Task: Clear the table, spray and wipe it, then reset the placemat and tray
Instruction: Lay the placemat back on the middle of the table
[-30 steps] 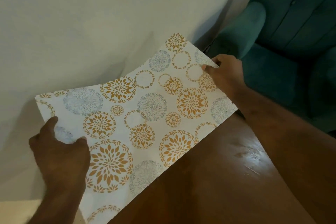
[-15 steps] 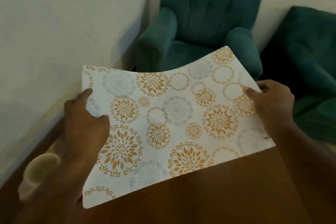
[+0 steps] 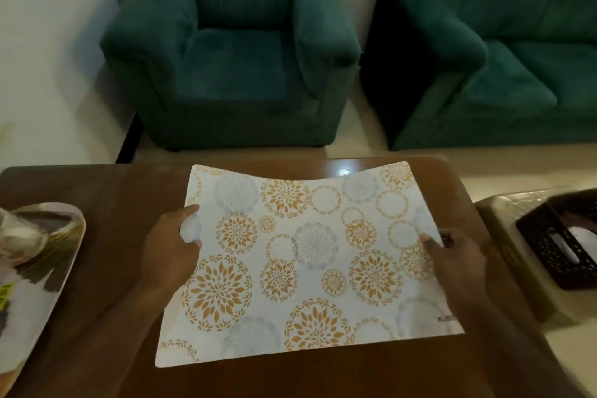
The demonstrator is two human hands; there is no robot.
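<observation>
A white placemat (image 3: 307, 255) printed with orange and grey flower circles hangs just over the middle of the brown wooden table (image 3: 122, 191), sagging in its centre. My left hand (image 3: 171, 249) grips its left edge with the thumb on top. My right hand (image 3: 455, 258) grips its right edge the same way. At the table's left end sits a pale tray (image 3: 48, 297) holding blurred items; it is cut off by the frame.
A teal armchair (image 3: 232, 52) stands right behind the table and a teal sofa (image 3: 504, 52) to its right. On a beige stool (image 3: 504, 236) at the right rests a dark perforated basket (image 3: 562, 236). Pale floor shows between the furniture.
My view and the placemat have swung from the wall on the left round to the table's middle. The mat has dropped lower and flatter over the tabletop, both hands still holding it.
</observation>
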